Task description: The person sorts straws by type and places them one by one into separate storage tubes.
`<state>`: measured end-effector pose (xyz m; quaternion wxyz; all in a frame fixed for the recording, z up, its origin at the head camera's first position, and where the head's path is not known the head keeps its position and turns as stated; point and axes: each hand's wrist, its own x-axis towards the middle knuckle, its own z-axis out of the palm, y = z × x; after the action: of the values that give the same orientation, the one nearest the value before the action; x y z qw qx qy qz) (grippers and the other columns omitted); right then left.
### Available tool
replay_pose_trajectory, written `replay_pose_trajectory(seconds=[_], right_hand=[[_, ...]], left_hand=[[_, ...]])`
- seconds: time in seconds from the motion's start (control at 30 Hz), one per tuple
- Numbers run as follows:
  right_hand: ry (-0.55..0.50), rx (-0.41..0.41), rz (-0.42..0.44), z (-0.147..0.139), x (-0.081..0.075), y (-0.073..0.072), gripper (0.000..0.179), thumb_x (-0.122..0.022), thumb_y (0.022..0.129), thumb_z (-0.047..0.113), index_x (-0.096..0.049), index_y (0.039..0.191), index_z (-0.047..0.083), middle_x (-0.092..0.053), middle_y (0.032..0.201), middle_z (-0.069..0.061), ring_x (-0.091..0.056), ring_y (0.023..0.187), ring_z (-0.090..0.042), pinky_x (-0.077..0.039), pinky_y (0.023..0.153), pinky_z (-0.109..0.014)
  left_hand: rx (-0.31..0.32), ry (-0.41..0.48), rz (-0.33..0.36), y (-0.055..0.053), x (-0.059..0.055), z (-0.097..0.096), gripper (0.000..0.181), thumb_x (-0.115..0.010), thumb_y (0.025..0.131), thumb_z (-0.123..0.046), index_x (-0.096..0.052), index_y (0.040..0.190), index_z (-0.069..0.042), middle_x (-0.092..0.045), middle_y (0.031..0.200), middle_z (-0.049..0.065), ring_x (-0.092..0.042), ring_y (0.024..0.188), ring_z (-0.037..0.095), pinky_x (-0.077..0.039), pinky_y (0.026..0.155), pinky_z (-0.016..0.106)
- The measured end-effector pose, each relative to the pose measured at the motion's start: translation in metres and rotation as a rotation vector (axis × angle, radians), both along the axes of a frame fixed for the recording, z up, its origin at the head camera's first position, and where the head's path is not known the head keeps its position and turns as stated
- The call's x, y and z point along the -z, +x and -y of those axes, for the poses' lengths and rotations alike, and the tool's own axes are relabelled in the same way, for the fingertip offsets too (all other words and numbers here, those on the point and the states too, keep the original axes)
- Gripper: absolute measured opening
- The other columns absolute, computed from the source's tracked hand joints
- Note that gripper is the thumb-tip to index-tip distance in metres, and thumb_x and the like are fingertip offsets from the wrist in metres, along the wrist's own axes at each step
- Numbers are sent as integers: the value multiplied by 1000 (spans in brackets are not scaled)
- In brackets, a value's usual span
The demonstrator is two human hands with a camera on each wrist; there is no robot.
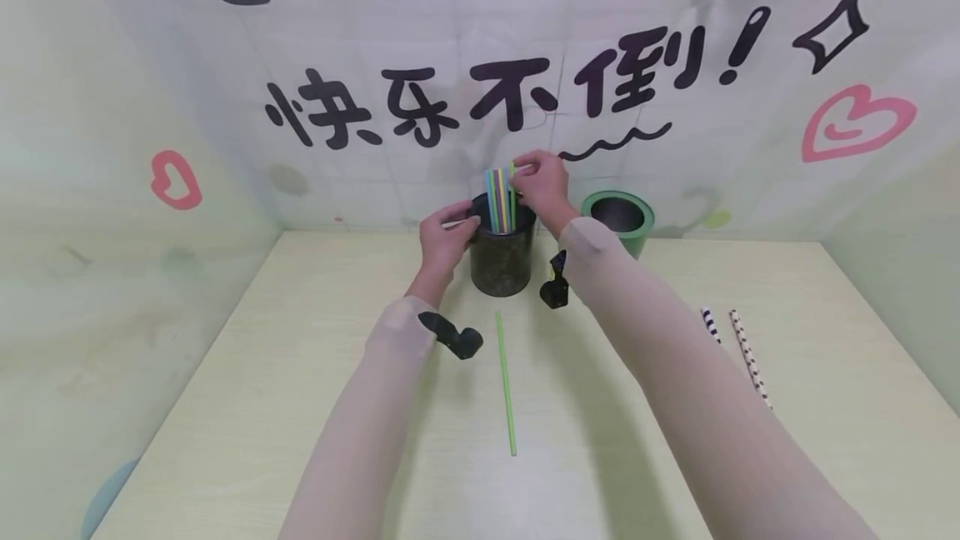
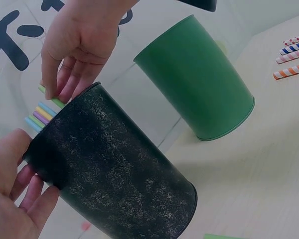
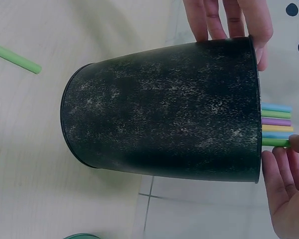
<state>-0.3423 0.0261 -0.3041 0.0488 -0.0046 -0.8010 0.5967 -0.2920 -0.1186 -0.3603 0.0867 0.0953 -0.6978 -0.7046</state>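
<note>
A black metal bucket with worn pale flecks stands at the back of the table. Several coloured straws, blue, green, purple and yellow, poke up out of it. My left hand grips the bucket's rim at its left side, the thumb over the edge. Over the right part of the opening, my right hand pinches the top of a green straw between thumb and fingers; its lower end is inside the bucket. Another green straw lies on the table in front of the bucket.
To the right of the black bucket stands a green bucket, partly behind my right forearm in the head view. Several patterned straws lie on the right side of the table. A printed wall sheet rises behind.
</note>
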Motion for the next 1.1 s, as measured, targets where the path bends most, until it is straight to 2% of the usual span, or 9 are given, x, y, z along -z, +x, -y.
replay_pose_trajectory(seconds=[0.23, 0.47, 0.7, 0.83, 1.1], right_hand=[[33, 1, 22, -3, 3, 0, 25, -63, 82, 2, -63, 106, 2, -63, 98, -13, -60, 81, -23, -55, 62, -29], [28, -21, 53, -6, 2, -1, 25, -61, 81, 2, -64, 106, 4, -63, 99, -14, -61, 86, -25, -56, 63, -32], [17, -36, 99, -9, -1, 1, 27, -56, 82, 1, -63, 107, 3, -61, 101, -14, -60, 87, -26, -56, 64, -32], [-8, -45, 109, -11, -2, 4, 27, -56, 81, 0, -62, 107, 2, -61, 101, -14, -59, 89, -26, -56, 66, -33], [-63, -129, 114, -15, -4, 17, 27, -57, 82, -2, -60, 109, 0, -57, 102, -13, -58, 93, -25, -56, 71, -34]], left_hand=[[3, -8, -7, 0, -1, -2, 33, -67, 81, -7, -64, 114, -7, -57, 102, 11, -58, 83, 17, -55, 72, 29], [30, 12, -25, 0, 0, -3, 32, -65, 83, -6, -63, 115, -5, -57, 103, 13, -58, 86, 18, -55, 74, 28], [25, 17, -30, 0, 1, -4, 32, -65, 83, -5, -63, 115, -5, -57, 102, 13, -59, 84, 18, -55, 73, 29], [20, 15, -23, 0, 1, -4, 33, -65, 82, -5, -64, 115, -5, -57, 102, 12, -59, 85, 18, -55, 73, 28], [14, 24, -16, 0, 1, 0, 33, -65, 82, -4, -63, 115, -5, -57, 105, 14, -60, 88, 20, -55, 73, 28]])
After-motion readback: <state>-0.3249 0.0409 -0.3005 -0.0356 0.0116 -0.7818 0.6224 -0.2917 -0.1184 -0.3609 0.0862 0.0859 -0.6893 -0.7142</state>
